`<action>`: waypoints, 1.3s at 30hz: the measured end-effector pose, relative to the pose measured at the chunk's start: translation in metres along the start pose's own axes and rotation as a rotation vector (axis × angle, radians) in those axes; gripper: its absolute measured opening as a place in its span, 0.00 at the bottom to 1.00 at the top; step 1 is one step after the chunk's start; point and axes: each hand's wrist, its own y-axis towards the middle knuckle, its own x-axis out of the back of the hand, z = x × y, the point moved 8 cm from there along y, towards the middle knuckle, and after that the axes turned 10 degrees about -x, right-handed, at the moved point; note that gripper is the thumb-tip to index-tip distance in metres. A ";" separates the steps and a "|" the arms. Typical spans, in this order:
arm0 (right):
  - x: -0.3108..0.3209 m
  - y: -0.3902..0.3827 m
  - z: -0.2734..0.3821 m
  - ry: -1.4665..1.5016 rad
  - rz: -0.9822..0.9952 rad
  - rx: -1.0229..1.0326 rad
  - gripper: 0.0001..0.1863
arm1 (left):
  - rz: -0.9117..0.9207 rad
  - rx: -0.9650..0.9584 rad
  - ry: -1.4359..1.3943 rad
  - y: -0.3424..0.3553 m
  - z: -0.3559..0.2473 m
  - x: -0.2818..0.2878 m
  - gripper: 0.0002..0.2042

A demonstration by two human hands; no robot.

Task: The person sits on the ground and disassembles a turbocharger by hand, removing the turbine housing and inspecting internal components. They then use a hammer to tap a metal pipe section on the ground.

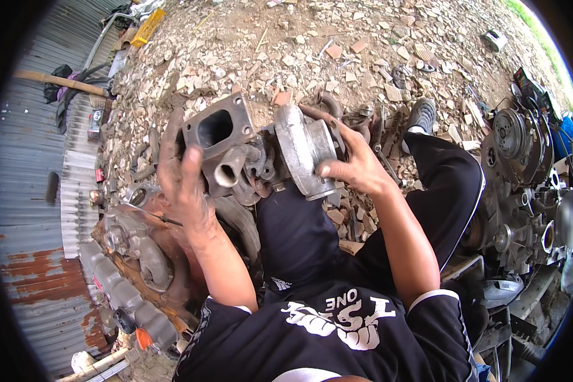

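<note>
A turbocharger is raised in front of me over my bent leg, between both hands. Its square flange with a dark opening faces up on the left, and the round silvery housing is on the right. My left hand grips the flange side, fingers along its left edge. Around the round housing curls my right hand, thumb on the near face and fingers over the far side. Beneath my left wrist, a curved grey metal pipe shows partly. The turbocharger's underside is hidden.
Greasy engine parts and a long grey cover lie to the left beside a corrugated metal sheet. At right stands a heap of engine parts with a pulley. Broken tile pieces litter the ground ahead.
</note>
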 end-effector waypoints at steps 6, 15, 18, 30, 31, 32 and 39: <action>0.006 0.000 -0.012 0.159 -0.096 0.082 0.51 | 0.067 -0.348 -0.049 -0.008 0.013 -0.032 0.57; 0.032 -0.008 -0.006 0.200 -0.213 0.065 0.51 | 0.064 -0.299 0.084 0.027 0.021 -0.045 0.16; 0.042 -0.014 -0.011 0.445 -0.207 0.084 0.52 | 0.065 -0.307 0.088 0.033 0.001 -0.072 0.21; 0.096 -0.070 -0.084 0.388 -0.379 -0.178 0.49 | 0.109 0.159 -0.180 0.008 0.099 -0.148 0.30; 0.101 -0.079 -0.104 0.364 -0.419 -0.269 0.45 | 0.086 0.246 -0.213 -0.004 0.122 -0.145 0.30; 0.104 -0.088 -0.133 0.337 -0.460 -0.359 0.42 | 0.063 0.332 -0.248 -0.016 0.145 -0.143 0.30; 0.093 -0.106 -0.246 0.269 -0.432 -0.753 0.32 | -0.009 0.630 -0.079 -0.093 0.286 -0.114 0.25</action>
